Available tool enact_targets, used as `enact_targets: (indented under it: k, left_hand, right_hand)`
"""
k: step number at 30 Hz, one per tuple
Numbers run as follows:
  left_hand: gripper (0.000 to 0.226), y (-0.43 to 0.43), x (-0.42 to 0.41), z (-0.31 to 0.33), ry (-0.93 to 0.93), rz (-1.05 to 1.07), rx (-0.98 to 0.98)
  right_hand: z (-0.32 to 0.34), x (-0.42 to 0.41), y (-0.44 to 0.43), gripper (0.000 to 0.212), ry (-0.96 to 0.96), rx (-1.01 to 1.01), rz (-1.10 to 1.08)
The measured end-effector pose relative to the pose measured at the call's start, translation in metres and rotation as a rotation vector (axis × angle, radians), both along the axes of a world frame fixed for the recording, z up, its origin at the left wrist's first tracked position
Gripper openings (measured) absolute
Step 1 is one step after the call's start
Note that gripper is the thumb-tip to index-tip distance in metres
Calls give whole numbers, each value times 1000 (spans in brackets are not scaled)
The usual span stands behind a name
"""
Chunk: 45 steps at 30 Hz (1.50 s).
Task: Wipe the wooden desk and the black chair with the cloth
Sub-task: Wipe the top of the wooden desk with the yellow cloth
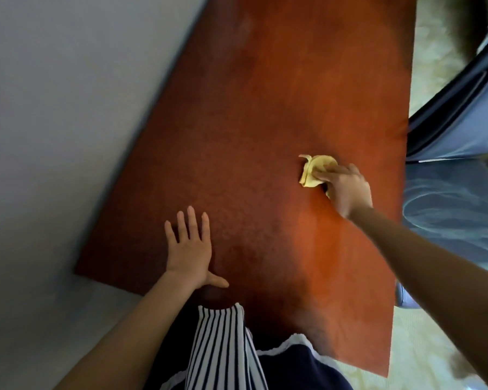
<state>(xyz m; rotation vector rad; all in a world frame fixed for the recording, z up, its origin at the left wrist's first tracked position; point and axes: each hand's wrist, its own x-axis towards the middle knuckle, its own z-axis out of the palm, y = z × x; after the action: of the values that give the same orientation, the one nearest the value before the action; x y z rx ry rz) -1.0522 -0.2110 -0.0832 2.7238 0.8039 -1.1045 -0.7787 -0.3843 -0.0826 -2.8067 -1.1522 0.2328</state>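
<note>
Head view, looking steeply down. We see the wooden desk (265, 108) running as a long reddish-brown slab from the bottom centre up to the top edge of the frame, its surface bare apart from the two hands and the cloth. Along its left edge the desk meets a pale grey wall (54, 94).

The right hand (348, 190) lies on the right half of the desk, near its right edge, fingers curled over a crumpled yellow cloth (314, 170) and pressing it onto the wood. Most of the cloth sticks out to the left of the fingers; a small bit shows under the palm. We record this hand as grasping the cloth.

The left hand (190, 249) lies flat on the desk, palm down, near the desk's near-left corner. Fingers are spread and point away from the person, thumb stretched to the right. It is released and grips nothing. The two hands are well apart.

The black chair (448, 136) stands just beside the desk's right edge, its dark frame and glossy seat catching bluish light. Pale patterned floor (428, 347) shows to the right of the desk. At the bottom centre we see the person's striped top (223, 347) with dark blue panels.
</note>
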Motion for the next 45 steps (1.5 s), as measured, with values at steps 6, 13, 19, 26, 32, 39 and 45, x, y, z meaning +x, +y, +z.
enact_targets:
  k: [6, 13, 19, 26, 32, 39, 45]
  left_hand:
    - [137, -1, -21, 2, -91, 94, -4]
    - [145, -28, -63, 4, -160, 195, -8]
    - [147, -50, -62, 10, -277, 114, 30]
    - [139, -63, -54, 28, -429, -61, 142]
    - [137, -77, -58, 36, -555, -117, 40]
    - [128, -107, -63, 22, -598, -196, -94]
    - [106, -136, -61, 10, -576, -147, -144]
  right_hand:
    - [-13, -5, 68, 40, 25, 69, -253]
    - [-16, -73, 80, 42, 117, 126, -20]
    - [-16, -156, 34, 38, 221, 157, 197]
    - [9, -222, -15, 32, 428, 349, 316]
    - [31, -250, -60, 24, 321, 335, 360]
    - [33, -289, -130, 29, 229, 327, 102]
    - [19, -270, -182, 44, 148, 315, -172]
